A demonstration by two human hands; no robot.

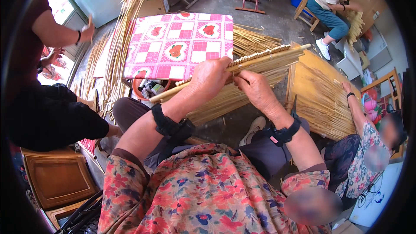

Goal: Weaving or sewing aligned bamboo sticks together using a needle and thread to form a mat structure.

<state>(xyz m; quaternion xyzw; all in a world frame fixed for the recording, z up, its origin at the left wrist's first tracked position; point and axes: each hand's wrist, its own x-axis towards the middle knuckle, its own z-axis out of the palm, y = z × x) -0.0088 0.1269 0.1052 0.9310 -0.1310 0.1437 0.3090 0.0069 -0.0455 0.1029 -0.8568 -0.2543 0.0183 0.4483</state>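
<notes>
A mat of thin straw-coloured stalks hangs in front of my knees. Along its top edge runs a pale pole, slanting up to the right, with a row of short bound stalk ends behind it. My left hand is closed over this edge near the middle, its fingertips partly hidden. Just right of it, my right hand is closed in a pinch against the mat below the pole; what lies between its fingertips is too small to make out. Dark bands sit on both my wrists.
A table with a pink-and-white checked cover stands ahead, loose stalks on its left. A red basin is beneath. At right, a person works over a stalk-covered wooden board. Another person stands at left; one sits far right.
</notes>
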